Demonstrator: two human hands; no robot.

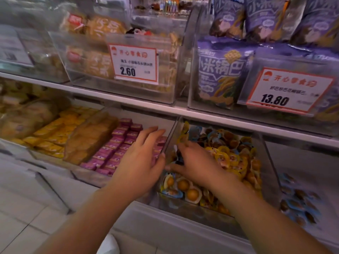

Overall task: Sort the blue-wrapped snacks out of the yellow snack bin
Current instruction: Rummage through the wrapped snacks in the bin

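A white store shelf (139, 105) runs across the view, well above both hands, carrying clear bins with purple snack bags (220, 70) and price cards marked 2.60 (134, 64) and 13.80 (286, 90). Below it, the clear yellow snack bin (269, 162) surrounds the right hand (198, 162), heaped with yellow-wrapped snacks (231, 158) lying just to the right of the fingers. Left of that bin, under and beyond the left hand (141, 158), sits a bin of pink boxed snacks (117, 149), and farther left lie yellow packets (55, 132). Far to the right of the right hand, a neighbouring compartment holds a scatter of blue-wrapped snacks (297, 200).

The left hand hovers over the pink boxes with fingers straight and spread, holding nothing, its thumb touching the bin's clear side wall. The right hand reaches down into the yellow bin, fingers curled into the heap; something dark and blue shows at the fingertips, but blur hides whether it is pinched, so the hold cannot be told. More blue-wrapped pieces (194, 132) lie beyond the right hand at the bin's back, and a few (172, 193) just below the wrist at the front
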